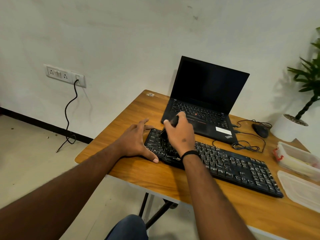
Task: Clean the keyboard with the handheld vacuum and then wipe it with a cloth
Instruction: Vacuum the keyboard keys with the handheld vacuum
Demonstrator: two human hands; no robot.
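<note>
I see the wooden table [149, 174] filling the lower right of the frame, with the black keyboard [230, 163] lying slantwise across its middle below the open laptop [206, 101]. My left hand [136, 141] lies spread, fingers straight, steadying the keyboard's left end. Beside it, at centre, my right hand [181, 134] grips the small black handheld vacuum [170, 127], nozzle down on the keys.

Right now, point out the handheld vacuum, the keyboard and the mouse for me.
handheld vacuum [174, 120]: head view, on its black body above the right hand's fingers.
keyboard [242, 172]: head view, on the keys right of centre.
mouse [261, 130]: head view, on its back.
</note>
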